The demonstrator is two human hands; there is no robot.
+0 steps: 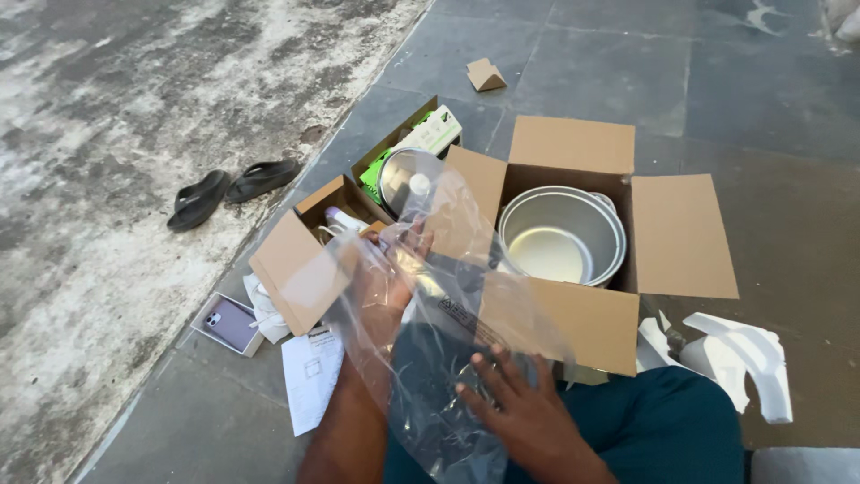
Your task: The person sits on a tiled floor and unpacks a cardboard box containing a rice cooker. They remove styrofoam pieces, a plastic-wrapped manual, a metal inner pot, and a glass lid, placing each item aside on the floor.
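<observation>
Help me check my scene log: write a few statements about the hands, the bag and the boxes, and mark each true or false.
1. Both hands are on a clear plastic bag. True: the left hand is seen through it and the right hand lies on it.
2. The metal pot sits inside the open cardboard box. True.
3. The sandals lie inside the box. False: they lie on the ground to the left, apart from it.
4. The phone is in the right hand. False: it lies in a small white tray on the floor.
5. White foam pieces lie right of the box. True.
</observation>
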